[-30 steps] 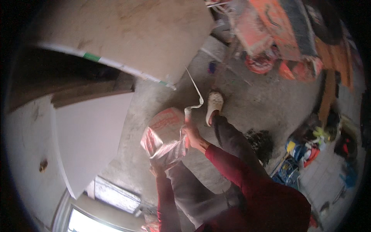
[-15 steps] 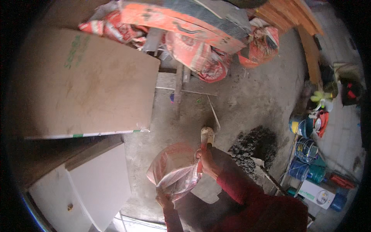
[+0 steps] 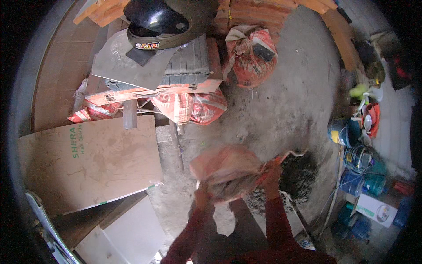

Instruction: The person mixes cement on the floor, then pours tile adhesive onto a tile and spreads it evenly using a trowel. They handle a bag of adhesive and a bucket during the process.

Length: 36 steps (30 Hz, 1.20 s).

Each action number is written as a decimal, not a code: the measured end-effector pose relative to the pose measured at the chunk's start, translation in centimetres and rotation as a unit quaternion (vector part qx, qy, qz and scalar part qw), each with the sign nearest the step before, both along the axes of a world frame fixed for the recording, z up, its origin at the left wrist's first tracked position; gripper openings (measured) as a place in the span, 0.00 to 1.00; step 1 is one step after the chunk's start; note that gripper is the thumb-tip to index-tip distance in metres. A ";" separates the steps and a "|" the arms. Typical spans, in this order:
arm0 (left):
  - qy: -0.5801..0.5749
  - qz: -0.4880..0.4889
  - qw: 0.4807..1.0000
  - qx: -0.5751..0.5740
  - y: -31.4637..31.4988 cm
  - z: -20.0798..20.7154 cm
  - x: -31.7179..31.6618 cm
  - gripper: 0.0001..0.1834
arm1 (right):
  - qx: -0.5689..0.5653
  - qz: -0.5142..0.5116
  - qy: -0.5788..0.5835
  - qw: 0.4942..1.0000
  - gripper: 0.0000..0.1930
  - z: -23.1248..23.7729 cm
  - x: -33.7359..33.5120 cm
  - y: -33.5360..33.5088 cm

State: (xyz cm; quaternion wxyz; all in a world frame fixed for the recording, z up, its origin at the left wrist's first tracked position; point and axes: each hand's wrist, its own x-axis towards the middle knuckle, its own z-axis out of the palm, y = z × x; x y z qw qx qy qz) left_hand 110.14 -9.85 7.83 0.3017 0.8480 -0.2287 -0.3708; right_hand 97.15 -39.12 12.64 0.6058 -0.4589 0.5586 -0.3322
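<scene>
Here in the head view, the left hand [image 3: 202, 198] clutches one edge of a soft, creased, red-and-white sack [image 3: 226, 165], blurred above the gritty grey floor [image 3: 272, 114], while the right hand [image 3: 271, 172] grips its other side plus an orange-handled tool [image 3: 281, 157] with thin, bent metal. Beside that hand spreads a dark, lumpy heap [image 3: 301, 176]; farther off sits a glossy, domed helmet [image 3: 165, 17]!

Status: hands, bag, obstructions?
Left hand gripping left side of reddish bag. Right hand gripping orange-handled tool at bag's right. Dark heap nearby.
</scene>
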 end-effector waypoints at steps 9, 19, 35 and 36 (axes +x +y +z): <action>-0.283 -0.156 0.944 -0.074 -29.9 -17.2 9.1 0.29 | 0.058 -0.195 -0.002 0.979 0.12 -3.0 5.9 -23.9; -0.254 -0.232 0.936 -0.077 -40.9 -33.2 14.3 0.24 | 0.040 -0.138 -0.003 0.990 0.10 -21.3 8.3 -34.0; -0.102 -0.297 0.949 0.032 -33.4 -14.1 14.9 0.33 | -0.230 0.220 0.370 0.873 0.29 -21.7 5.0 -21.4; -0.060 -0.339 0.933 0.105 -32.3 -12.0 16.3 0.30 | -0.207 0.240 0.419 0.851 0.29 -19.4 4.5 -21.8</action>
